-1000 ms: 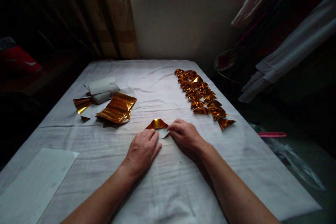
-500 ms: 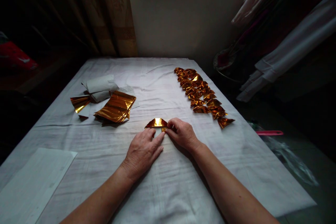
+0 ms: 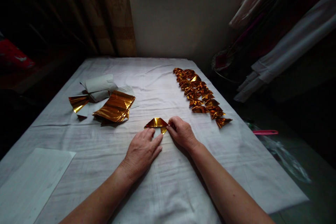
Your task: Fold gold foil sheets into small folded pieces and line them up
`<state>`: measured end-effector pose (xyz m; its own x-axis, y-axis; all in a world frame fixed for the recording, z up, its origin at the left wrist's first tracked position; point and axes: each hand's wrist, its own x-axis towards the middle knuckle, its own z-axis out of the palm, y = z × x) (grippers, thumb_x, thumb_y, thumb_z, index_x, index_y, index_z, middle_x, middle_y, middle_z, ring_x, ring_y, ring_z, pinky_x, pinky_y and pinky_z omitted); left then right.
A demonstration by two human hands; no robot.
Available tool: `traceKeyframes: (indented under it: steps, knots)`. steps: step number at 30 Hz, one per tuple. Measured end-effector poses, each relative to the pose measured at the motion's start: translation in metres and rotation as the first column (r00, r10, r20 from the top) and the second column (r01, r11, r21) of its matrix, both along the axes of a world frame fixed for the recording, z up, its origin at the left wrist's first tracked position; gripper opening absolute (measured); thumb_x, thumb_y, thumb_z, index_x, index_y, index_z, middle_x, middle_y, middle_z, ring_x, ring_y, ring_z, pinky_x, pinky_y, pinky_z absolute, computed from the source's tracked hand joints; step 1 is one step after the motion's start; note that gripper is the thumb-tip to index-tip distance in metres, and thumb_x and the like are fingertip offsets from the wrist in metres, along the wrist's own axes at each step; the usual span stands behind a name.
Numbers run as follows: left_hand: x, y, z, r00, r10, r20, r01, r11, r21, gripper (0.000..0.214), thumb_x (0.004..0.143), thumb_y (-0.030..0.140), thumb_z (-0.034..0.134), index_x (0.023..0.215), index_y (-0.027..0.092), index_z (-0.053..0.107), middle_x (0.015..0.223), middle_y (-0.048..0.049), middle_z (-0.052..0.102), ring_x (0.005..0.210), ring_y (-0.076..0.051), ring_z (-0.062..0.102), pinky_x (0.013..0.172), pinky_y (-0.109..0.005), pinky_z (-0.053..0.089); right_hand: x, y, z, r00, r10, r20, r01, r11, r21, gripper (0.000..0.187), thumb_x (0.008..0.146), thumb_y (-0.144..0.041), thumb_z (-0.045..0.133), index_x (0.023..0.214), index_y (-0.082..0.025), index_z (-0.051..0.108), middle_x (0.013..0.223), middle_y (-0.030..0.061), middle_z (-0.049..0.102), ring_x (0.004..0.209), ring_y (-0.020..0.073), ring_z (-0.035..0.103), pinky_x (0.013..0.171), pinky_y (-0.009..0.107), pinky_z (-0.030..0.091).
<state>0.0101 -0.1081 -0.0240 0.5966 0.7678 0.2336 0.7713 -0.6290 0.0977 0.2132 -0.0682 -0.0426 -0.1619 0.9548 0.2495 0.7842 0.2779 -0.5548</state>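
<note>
A partly folded piece of gold foil paper [image 3: 156, 122] lies on the cloth-covered table, its top a shiny trapezoid and a small flap showing below on the right. My left hand [image 3: 143, 147] rests palm down with fingers laid out, fingertips on the paper's lower left edge and thumb apart near the flap. Thumb and fingertips of my right hand [image 3: 183, 133] are pinched together at the paper's right corner. Farther right stand rows of folded gold foil pieces [image 3: 195, 91]. Left of my hands is a stack of flat gold foil sheets [image 3: 115, 106].
Crumpled whitish paper [image 3: 99, 84] and a curled foil sheet [image 3: 78, 103] lie beyond the stack. A white sheet [image 3: 36, 178] covers the front left of the table [image 3: 162, 199]. Past the right edge are a pink handle [image 3: 265, 132], clear plastic [image 3: 287, 161] and hanging clothes [image 3: 288, 49].
My right thumb and fingers have shifted slightly up and away from the small flap, which shows more now. The left hand stays almost still; the view has shifted slightly.
</note>
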Motion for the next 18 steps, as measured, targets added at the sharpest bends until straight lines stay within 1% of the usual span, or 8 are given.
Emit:
traceKeyframes:
  steps: [1,4,5,8,11,14,18]
  knots:
    - [0.0,0.0,0.0,1.0,0.0,0.009,0.0,1.0,-0.002,0.032,0.091,0.033,0.059,0.122,0.025,0.061,0.118,-0.0102,0.059,0.11,-0.027,0.056,0.093,-0.042,0.049,0.0,0.0,-0.001,1.0,-0.003,-0.014,0.003,1.0,0.011,0.006,0.083,-0.018,0.059,0.088,-0.022,0.058,0.081,0.0006,0.062,0.072,0.0152,0.058,0.066,0.025,0.042]
    - [-0.001,0.001,-0.002,1.0,-0.005,0.031,0.005,1.0,-0.004,0.031,0.091,0.033,0.059,0.121,0.026,0.062,0.117,-0.0095,0.059,0.108,-0.026,0.056,0.093,-0.041,0.048,0.001,-0.003,-0.004,0.998,0.011,-0.056,-0.008,0.998,0.06,0.021,0.084,-0.016,0.059,0.104,-0.021,0.062,0.094,0.0035,0.065,0.075,0.0146,0.061,0.071,0.025,0.047]
    - [-0.002,0.002,-0.003,0.999,-0.008,0.036,0.008,1.0,-0.002,0.031,0.091,0.033,0.059,0.121,0.027,0.061,0.117,-0.0094,0.059,0.109,-0.026,0.056,0.093,-0.042,0.048,0.001,-0.004,-0.005,0.998,0.027,-0.058,-0.022,0.997,0.077,0.023,0.085,-0.016,0.058,0.107,-0.022,0.063,0.098,0.0045,0.065,0.078,0.0146,0.062,0.073,0.025,0.049]
    - [-0.004,0.003,-0.004,0.998,-0.018,0.062,0.017,1.0,0.013,0.032,0.091,0.032,0.058,0.122,0.026,0.06,0.116,-0.0088,0.061,0.109,-0.026,0.056,0.093,-0.043,0.048,0.0,-0.007,-0.007,0.996,0.083,-0.017,-0.08,0.99,0.117,0.019,0.09,-0.02,0.056,0.104,-0.025,0.069,0.1,0.0052,0.066,0.086,0.0158,0.064,0.078,0.026,0.05]
    - [-0.006,0.004,-0.004,0.992,-0.019,0.123,0.014,0.999,0.04,0.023,0.09,0.027,0.056,0.112,0.022,0.061,0.112,-0.0083,0.063,0.106,-0.026,0.057,0.092,-0.041,0.049,0.0,-0.009,-0.006,0.991,0.116,0.059,-0.123,0.982,0.14,0.018,0.091,-0.021,0.057,0.097,-0.026,0.072,0.099,0.0051,0.068,0.091,0.0174,0.064,0.083,0.028,0.051]
    - [-0.01,0.006,-0.003,0.976,-0.007,0.217,-0.012,0.996,0.087,0.014,0.089,0.022,0.055,0.102,0.019,0.059,0.108,-0.0088,0.063,0.102,-0.024,0.058,0.09,-0.038,0.05,-0.001,-0.011,-0.001,0.984,0.135,0.117,-0.151,0.977,0.149,0.017,0.09,-0.023,0.058,0.099,-0.025,0.073,0.102,0.0061,0.069,0.093,0.0186,0.063,0.084,0.03,0.051]
    - [-0.021,0.014,0.0,0.954,0.044,0.296,-0.074,0.993,0.091,0.011,0.086,0.018,0.054,0.096,0.02,0.056,0.104,-0.009,0.063,0.099,-0.024,0.058,0.089,-0.038,0.051,-0.001,-0.013,0.006,0.969,0.177,0.17,-0.202,0.969,0.14,0.017,0.089,-0.026,0.06,0.101,-0.024,0.072,0.105,0.0071,0.069,0.095,0.0204,0.063,0.084,0.032,0.051]
